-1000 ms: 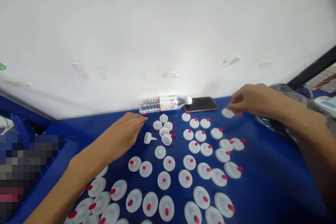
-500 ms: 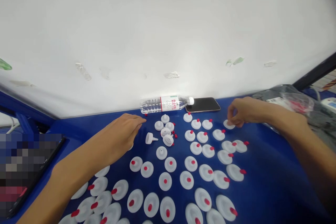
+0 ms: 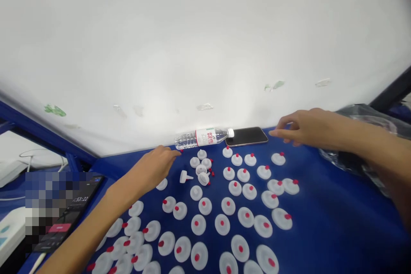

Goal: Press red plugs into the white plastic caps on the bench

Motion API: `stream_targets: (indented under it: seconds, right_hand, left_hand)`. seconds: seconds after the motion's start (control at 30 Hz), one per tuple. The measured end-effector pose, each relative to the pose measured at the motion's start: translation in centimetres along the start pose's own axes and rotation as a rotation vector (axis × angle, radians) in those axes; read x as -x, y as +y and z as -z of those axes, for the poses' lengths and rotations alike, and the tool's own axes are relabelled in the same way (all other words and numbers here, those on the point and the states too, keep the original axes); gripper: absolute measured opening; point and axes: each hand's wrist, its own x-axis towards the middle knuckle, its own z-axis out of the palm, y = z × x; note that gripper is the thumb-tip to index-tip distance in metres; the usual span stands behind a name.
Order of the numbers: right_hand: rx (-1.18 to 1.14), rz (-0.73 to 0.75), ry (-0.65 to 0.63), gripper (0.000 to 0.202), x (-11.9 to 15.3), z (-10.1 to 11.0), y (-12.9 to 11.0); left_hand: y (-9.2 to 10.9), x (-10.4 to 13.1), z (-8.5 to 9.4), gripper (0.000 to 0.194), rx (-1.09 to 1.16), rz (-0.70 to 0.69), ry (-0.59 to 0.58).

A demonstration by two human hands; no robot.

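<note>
Many white discs with red tips lie over the blue table (image 3: pixel 321 231). My left hand (image 3: pixel 157 165) is low over the table's back left, left of a small heap of white caps (image 3: pixel 201 169); its fingers are together, and whether they hold anything is hidden. One white cap (image 3: pixel 183 177) lies on its side near that hand. My right hand (image 3: pixel 297 128) hovers at the back right with fingers apart and nothing in them, just above a disc with a red tip (image 3: pixel 278 159). A few loose red pieces (image 3: pixel 212 174) lie beside the heap.
A water bottle (image 3: pixel 205 137) lies against the white wall (image 3: pixel 205 51), with a dark phone (image 3: pixel 248 136) to its right. Dark plastic bags (image 3: pixel 369 115) are at the right. Another phone (image 3: pixel 72 214) and a white device (image 3: pixel 14 227) are at the lower left.
My right hand has let go of the disc at the back right and lifted away, its fingers opening. The view has turned a little to the left.
</note>
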Motion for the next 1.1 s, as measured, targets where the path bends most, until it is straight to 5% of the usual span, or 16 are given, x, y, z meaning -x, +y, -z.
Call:
stream_targets:
  seconds: [0.27,1.1]
  right_hand:
    - [-0.01,0.033,0.003,0.039,0.4,1.8,1.4]
    - [0.031,0.119,0.129,0.04,0.3,2.3,2.1]
  left_hand:
    - [1.3,-3.0,-1.2,0.038,-0.205,0.001,-0.09]
    - [-0.6,-2.0,-1.9,0.038,-0.074,0.217,-0.043]
